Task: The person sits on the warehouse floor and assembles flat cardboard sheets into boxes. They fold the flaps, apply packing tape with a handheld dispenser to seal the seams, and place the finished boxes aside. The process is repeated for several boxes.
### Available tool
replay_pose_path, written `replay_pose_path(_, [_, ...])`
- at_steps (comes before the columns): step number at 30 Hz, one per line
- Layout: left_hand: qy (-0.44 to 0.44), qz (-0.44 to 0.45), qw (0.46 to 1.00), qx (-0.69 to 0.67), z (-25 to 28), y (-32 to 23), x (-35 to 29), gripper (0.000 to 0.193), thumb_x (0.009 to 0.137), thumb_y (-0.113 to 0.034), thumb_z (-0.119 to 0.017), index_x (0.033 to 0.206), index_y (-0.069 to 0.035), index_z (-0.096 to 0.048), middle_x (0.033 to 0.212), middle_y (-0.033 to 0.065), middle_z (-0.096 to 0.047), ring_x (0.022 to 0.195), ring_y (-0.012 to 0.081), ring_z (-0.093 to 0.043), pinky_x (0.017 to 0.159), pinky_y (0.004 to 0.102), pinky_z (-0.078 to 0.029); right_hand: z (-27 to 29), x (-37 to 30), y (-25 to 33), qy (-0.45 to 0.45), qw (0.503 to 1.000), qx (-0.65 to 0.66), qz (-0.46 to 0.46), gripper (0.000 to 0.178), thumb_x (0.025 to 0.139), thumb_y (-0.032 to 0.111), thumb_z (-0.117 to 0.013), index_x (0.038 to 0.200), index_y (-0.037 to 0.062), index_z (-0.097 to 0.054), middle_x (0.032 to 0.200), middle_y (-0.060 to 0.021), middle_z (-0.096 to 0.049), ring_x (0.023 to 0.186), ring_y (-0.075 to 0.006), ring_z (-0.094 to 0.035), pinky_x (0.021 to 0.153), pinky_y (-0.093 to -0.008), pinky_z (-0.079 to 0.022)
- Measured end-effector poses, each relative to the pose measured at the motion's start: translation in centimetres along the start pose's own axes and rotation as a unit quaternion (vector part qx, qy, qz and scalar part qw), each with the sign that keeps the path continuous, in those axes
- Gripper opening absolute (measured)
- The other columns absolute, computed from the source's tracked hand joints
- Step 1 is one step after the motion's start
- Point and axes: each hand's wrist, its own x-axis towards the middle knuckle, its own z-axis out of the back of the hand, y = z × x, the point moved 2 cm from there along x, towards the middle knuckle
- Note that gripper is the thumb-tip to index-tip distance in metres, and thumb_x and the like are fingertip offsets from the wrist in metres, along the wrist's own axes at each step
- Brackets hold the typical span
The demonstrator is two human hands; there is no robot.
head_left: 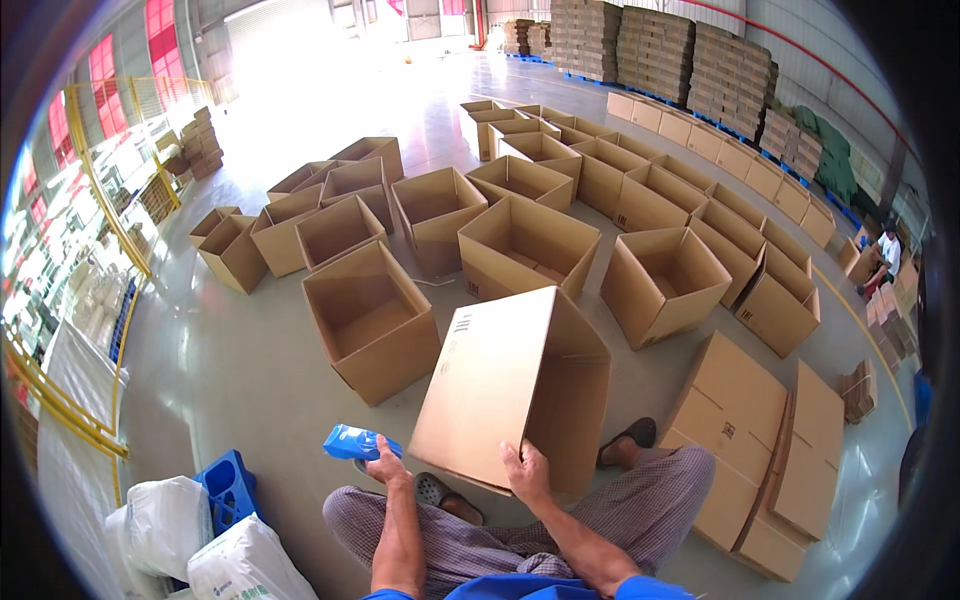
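In front of my knees a cardboard box (485, 380) is tilted on its side, its open mouth turned to the right. My right hand (527, 472) is closed on the near edge of that box, thumb on the outer face. Left of the box, my left hand (384, 464) is wrapped round a blue object that looks like a tape dispenser (355, 443), held apart from the cardboard. The inside of the box is partly in shadow, and its underside is hidden.
Several open boxes (365, 320) stand on the floor ahead. Flattened cartons (725, 430) lie at my right. White sacks (170, 520) and a blue pallet (230, 487) are at the near left. Tall carton stacks (655, 55) and a seated person (885, 255) are farther right.
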Motion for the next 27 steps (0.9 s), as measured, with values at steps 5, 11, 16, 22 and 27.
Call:
replay_pose_path(5, [0.015, 0.016, 1.0, 0.001, -1.0, -0.4, -1.9, 0.045, 0.085, -0.022, -0.073, 0.116, 0.006, -0.056, 0.111, 0.0115, -0.062, 0.095, 0.0244, -0.062, 0.088, 0.0377, -0.05, 4.0, -1.5, 0.4, 0.117, 0.977, -0.17, 0.055, 0.031, 0.089, 0.032, -0.062, 0.077, 0.0033, -0.056, 0.07, -0.0202, -0.059, 0.067, -0.0388, -0.061, 0.059, -0.0463, -0.047])
replay_pose_path(11, [0.039, 0.003, 0.999, 0.005, -1.5, 1.1, -1.8, 0.042, 0.085, -0.02, -0.073, 0.115, 0.004, -0.057, 0.11, 0.0101, -0.063, 0.095, 0.0236, -0.062, 0.087, 0.0379, -0.05, 1.1, -0.9, -4.3, 0.261, 0.885, -0.309, 0.23, 0.021, 0.085, 0.03, -0.063, 0.083, 0.0088, -0.06, 0.079, -0.0108, -0.067, 0.078, -0.0301, -0.066, 0.068, -0.0428, -0.052])
replay_pose_path(16, [0.029, 0.024, 0.999, 0.002, -1.3, 0.8, -2.7, 0.039, 0.084, -0.019, -0.073, 0.114, 0.003, -0.059, 0.109, 0.0091, -0.063, 0.095, 0.0228, -0.062, 0.087, 0.0375, -0.05, 1.6, -0.7, -8.0, 0.152, 0.913, -0.234, 0.298, 0.026, 0.082, 0.033, -0.068, 0.092, 0.0096, -0.064, 0.084, -0.0076, -0.067, 0.085, -0.0286, -0.064, 0.081, -0.0433, -0.047])
replay_pose_path(22, [0.029, 0.033, 0.998, -0.045, -1.2, 0.3, -2.5, 0.042, 0.087, -0.019, -0.071, 0.118, 0.004, -0.055, 0.111, 0.0087, -0.062, 0.095, 0.0225, -0.061, 0.088, 0.0375, -0.05, 8.2, 2.2, -14.7, -0.193, 0.965, -0.177, 0.021, 0.081, 0.081, 0.048, -0.073, 0.137, 0.0027, -0.036, 0.139, -0.024, -0.041, 0.127, -0.0382, -0.042, 0.108, -0.0479, -0.032])
replay_pose_path(27, [0.17, 0.103, 0.974, -0.107, 0.8, -5.6, -2.6, 0.032, 0.088, -0.02, -0.071, 0.113, -0.005, -0.058, 0.103, 0.0025, -0.062, 0.088, 0.0133, -0.061, 0.08, 0.0307, -0.051, 4.9, 1.6, -14.3, 0.028, 0.964, 0.106, -0.243, 0.085, 0.08, 0.038, -0.077, 0.139, 0.0024, -0.026, 0.14, -0.0195, -0.041, 0.128, -0.0297, -0.043, 0.104, -0.043, -0.039])
